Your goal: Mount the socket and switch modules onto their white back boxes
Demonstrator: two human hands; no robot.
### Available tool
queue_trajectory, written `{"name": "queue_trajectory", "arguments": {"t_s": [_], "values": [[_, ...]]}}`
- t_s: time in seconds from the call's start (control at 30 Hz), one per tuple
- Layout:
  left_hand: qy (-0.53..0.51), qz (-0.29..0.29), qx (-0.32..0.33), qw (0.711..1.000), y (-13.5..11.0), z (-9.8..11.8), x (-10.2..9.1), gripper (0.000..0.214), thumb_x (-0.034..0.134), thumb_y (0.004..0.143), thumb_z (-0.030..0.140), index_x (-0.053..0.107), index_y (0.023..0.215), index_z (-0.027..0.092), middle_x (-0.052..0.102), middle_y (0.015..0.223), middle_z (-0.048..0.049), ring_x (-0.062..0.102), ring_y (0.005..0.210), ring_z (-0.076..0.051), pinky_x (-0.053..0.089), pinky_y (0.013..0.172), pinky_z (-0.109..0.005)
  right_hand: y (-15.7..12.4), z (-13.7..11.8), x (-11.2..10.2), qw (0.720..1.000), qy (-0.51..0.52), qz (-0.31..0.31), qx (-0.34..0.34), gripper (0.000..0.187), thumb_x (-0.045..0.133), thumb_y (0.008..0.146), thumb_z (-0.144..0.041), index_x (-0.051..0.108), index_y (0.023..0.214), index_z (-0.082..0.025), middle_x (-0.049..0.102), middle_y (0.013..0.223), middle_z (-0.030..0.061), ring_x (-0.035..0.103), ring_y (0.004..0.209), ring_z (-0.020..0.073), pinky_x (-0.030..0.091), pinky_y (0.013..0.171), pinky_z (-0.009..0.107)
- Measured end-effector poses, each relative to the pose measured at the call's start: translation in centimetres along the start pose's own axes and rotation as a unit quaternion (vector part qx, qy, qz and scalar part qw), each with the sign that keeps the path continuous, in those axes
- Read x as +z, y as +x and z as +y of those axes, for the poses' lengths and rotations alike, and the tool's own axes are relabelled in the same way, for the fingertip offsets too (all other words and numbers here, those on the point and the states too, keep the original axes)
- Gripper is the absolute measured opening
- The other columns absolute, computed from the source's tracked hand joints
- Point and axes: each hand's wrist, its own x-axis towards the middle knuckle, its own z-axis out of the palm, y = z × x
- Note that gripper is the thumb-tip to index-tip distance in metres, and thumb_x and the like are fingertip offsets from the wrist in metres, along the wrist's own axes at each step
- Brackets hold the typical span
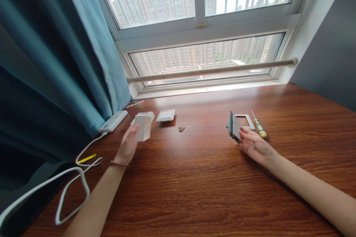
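Observation:
My left hand is closed round a small white box-shaped part, lifted a little off the wooden table. My right hand grips a flat grey switch module, held on edge just above the table. Right behind that hand lies a white square frame and a yellow-handled screwdriver. Between the hands, a few small dark screws lie on the wood. A white switch plate rests flat to the right of the box, and another white piece sits behind the box.
A white power bank lies at the table's left by the teal curtain, with a white cable looping toward the near left edge. A window and a horizontal rail run along the far side.

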Motion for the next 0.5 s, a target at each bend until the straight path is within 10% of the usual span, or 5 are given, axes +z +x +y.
{"name": "queue_trajectory", "arguments": {"t_s": [0.07, 0.2, 0.5], "values": [[-0.097, -0.098, -0.028, 0.99, -1.5, 1.7, 2.7, 0.061, 0.023, 0.085, 0.058, 0.038, 0.129, 0.019, 0.054, 0.124, -0.0098, 0.053, 0.109, -0.032, 0.041, 0.089, -0.049, -0.3, 0.0, 0.4, 0.999, 0.013, -0.045, 0.017, 0.024, 0.067, 0.074, -0.016, 0.065, 0.097, -0.02, 0.07, 0.085, -0.0001, 0.063, 0.068, 0.0091, 0.052, 0.06, 0.021], [-0.408, -0.366, -0.198, 0.812, -4.8, 4.4, 9.2, 0.066, 0.031, 0.084, 0.057, 0.036, 0.133, 0.013, 0.058, 0.12, -0.0179, 0.058, 0.104, -0.036, 0.038, 0.09, -0.053, -1.1, 0.1, 1.3, 0.993, 0.024, -0.112, 0.025, 0.027, 0.065, 0.077, -0.017, 0.063, 0.104, -0.018, 0.068, 0.086, 0.0012, 0.062, 0.068, 0.0089, 0.051, 0.066, 0.022], [-0.527, -0.408, -0.269, 0.696, -6.6, 3.9, 20.2, 0.056, 0.035, 0.086, 0.048, 0.049, 0.125, 0.01, 0.061, 0.114, -0.0169, 0.06, 0.097, -0.032, 0.042, 0.086, -0.05, -0.7, -0.5, 1.5, 0.992, 0.034, -0.122, 0.011, 0.026, 0.061, 0.078, -0.013, 0.062, 0.105, -0.015, 0.069, 0.091, 0.0043, 0.064, 0.075, 0.0112, 0.052, 0.068, 0.022]]}}
